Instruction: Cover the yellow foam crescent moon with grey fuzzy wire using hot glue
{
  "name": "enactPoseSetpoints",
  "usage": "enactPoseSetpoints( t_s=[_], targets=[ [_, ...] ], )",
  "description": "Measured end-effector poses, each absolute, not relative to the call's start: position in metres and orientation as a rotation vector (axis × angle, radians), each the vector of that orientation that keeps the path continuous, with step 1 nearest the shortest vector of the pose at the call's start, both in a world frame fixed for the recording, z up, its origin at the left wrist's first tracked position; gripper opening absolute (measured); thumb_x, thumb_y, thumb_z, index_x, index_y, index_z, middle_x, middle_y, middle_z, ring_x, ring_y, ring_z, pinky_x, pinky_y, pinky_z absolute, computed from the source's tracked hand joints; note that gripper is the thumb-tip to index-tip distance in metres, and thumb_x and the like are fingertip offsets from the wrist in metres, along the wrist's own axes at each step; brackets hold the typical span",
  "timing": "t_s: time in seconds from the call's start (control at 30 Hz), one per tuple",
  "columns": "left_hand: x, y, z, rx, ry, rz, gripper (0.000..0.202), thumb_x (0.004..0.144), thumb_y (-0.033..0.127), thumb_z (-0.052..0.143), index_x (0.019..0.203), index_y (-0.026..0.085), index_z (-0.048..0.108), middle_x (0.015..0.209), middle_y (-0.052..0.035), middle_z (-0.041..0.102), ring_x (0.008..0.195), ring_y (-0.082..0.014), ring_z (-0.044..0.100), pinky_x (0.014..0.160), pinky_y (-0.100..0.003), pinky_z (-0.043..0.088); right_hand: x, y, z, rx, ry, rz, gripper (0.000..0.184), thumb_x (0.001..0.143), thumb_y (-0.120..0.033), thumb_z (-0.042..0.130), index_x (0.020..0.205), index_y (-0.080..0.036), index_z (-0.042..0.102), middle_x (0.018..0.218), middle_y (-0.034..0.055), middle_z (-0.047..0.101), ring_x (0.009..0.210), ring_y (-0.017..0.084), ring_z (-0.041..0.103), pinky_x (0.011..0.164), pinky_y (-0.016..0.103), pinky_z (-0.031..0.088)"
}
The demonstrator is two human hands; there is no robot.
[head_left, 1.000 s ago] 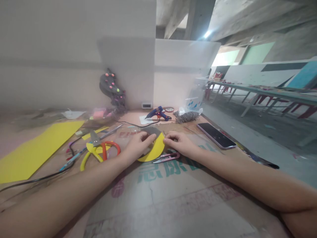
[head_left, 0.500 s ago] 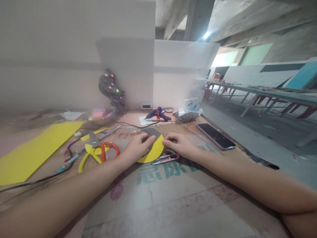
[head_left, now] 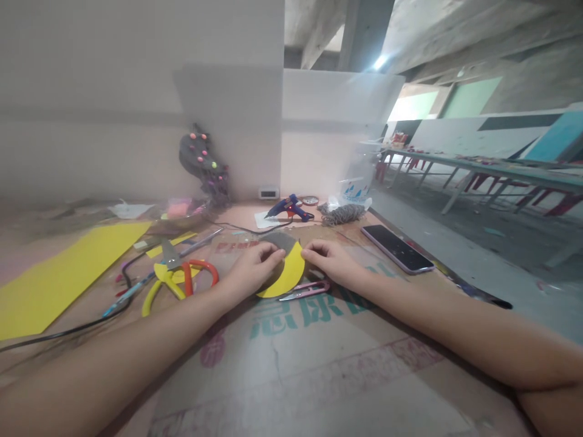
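A round yellow foam disc point(head_left: 286, 276) lies on the cardboard-covered table, with a grey piece point(head_left: 279, 241) over its far part. My left hand point(head_left: 252, 267) rests on the disc's left side, fingers curled and pressing the grey piece down. My right hand point(head_left: 328, 258) pinches the disc's right edge with curled fingers. Small pink thread snips point(head_left: 307, 290) lie just in front of the disc, below my right hand.
Yellow and orange scissors point(head_left: 182, 276) and a cable lie to the left, beside a large yellow foam sheet point(head_left: 59, 273). A blue glue gun point(head_left: 289, 209), grey cord point(head_left: 341, 213) and a phone point(head_left: 396, 247) sit behind and to the right. White partition boards stand at the back.
Both hands stay on the disc with only slight finger shifts. The view has tilted a little; nothing else has moved.
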State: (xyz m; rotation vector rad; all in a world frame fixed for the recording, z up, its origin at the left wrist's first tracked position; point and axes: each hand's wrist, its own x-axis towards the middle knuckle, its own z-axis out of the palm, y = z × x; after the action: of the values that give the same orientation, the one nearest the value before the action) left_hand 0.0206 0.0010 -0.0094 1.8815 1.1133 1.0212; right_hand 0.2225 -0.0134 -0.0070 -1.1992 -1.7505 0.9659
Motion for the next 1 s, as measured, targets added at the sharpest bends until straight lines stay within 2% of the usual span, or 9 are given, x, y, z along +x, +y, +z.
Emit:
enactPoseSetpoints(
  t_s=[0.27,0.5,0.63,0.8,1.0],
  targets=[
    [0.020,0.006,-0.013,1.890,1.059,0.967,0.042,0.088,0.054,0.045,0.068,0.018,0.055,0.057,0.0011,0.052,0.055,-0.0136,0.048,0.052,-0.025,0.036,0.223,-0.012,-0.009,-1.193,-1.731,1.019,0.030,0.081,-0.047,0.056,0.072,-0.019,0.053,0.050,-0.0071,0.045,0.043,0.008,0.039,0.041,0.021,0.031],
    [0.018,0.004,-0.006,1.885,1.147,0.919,0.044,0.081,0.057,0.056,0.064,0.016,0.060,0.060,-0.0016,0.059,0.056,-0.0151,0.051,0.053,-0.027,0.039,0.223,-0.014,-0.006,-1.219,-1.773,0.973,0.028,0.080,-0.044,0.061,0.072,-0.018,0.060,0.056,-0.0034,0.053,0.050,0.009,0.047,0.045,0.021,0.035],
    [0.018,0.005,-0.007,1.955,1.137,0.913,0.042,0.081,0.055,0.057,0.066,0.016,0.063,0.065,-0.0026,0.064,0.061,-0.0163,0.055,0.055,-0.026,0.040,0.223,-0.015,-0.005,-1.222,-1.775,0.985,0.029,0.082,-0.045,0.058,0.073,-0.018,0.058,0.053,-0.0047,0.049,0.047,0.009,0.044,0.042,0.020,0.032],
    [0.019,-0.001,-0.004,1.890,1.126,0.900,0.042,0.083,0.054,0.053,0.060,0.018,0.059,0.046,0.0020,0.050,0.048,-0.0140,0.046,0.047,-0.026,0.033,0.222,-0.016,-0.005,-1.223,-1.766,1.006,0.029,0.082,-0.046,0.057,0.074,-0.018,0.057,0.051,-0.0060,0.048,0.044,0.008,0.042,0.043,0.021,0.032],
    [0.020,0.002,-0.009,1.862,1.079,0.899,0.040,0.083,0.053,0.053,0.063,0.019,0.055,0.048,0.0030,0.048,0.046,-0.0123,0.042,0.045,-0.025,0.031,0.221,-0.015,-0.005,-1.228,-1.751,1.013,0.031,0.082,-0.047,0.057,0.072,-0.018,0.055,0.051,-0.0059,0.047,0.045,0.009,0.042,0.044,0.022,0.033]
  ],
)
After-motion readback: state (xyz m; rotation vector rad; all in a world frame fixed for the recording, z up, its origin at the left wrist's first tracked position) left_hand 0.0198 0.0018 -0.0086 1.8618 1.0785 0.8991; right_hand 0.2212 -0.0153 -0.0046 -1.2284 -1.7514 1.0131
